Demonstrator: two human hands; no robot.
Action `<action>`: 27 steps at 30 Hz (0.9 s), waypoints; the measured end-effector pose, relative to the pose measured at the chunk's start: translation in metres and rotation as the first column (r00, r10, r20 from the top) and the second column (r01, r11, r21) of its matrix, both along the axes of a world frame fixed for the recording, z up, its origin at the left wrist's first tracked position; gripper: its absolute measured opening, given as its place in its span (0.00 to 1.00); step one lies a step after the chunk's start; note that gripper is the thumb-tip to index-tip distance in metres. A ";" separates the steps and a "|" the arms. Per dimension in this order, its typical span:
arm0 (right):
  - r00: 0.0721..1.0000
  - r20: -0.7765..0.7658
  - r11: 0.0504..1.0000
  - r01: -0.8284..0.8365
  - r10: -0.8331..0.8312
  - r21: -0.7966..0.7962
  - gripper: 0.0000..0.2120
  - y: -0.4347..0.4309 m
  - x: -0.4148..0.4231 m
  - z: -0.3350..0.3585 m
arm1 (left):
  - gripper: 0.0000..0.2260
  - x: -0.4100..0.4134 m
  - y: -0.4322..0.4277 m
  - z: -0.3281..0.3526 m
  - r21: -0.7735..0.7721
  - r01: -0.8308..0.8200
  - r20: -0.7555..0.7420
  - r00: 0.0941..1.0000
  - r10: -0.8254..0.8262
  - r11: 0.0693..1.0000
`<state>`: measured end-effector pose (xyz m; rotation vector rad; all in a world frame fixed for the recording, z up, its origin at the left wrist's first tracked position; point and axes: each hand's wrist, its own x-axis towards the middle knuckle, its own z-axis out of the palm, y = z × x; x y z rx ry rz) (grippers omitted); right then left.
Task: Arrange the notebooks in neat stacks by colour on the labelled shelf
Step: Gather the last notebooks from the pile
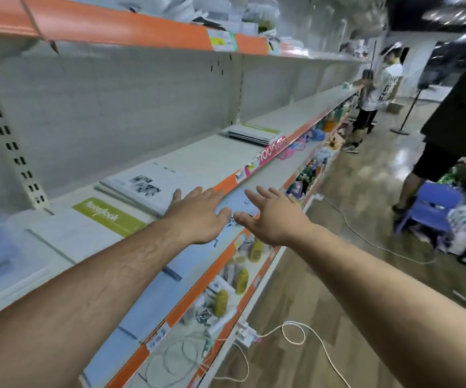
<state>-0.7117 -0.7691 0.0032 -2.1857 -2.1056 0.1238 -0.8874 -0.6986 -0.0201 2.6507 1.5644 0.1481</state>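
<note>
1 blue notebook [236, 201] lies under left hand [198, 215] and right hand [275, 219] fingers [255, 197]

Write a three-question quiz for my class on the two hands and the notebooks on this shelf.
1. True or false: the left hand is curled into a fist.
2. What colour is the label band on the white notebook beside the left forearm? A red, B green, C black.
3. Fill in: the right hand reaches over a light ____ notebook at the shelf edge.
Key: 1 false; 2 B; 3 blue.
</note>
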 end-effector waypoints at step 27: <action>0.978 -0.091 0.982 -0.190 0.189 0.001 0.37 0.267 0.343 -0.013 | 0.25 0.319 0.224 0.008 -0.053 -0.206 -0.004 0.978 0.207 0.977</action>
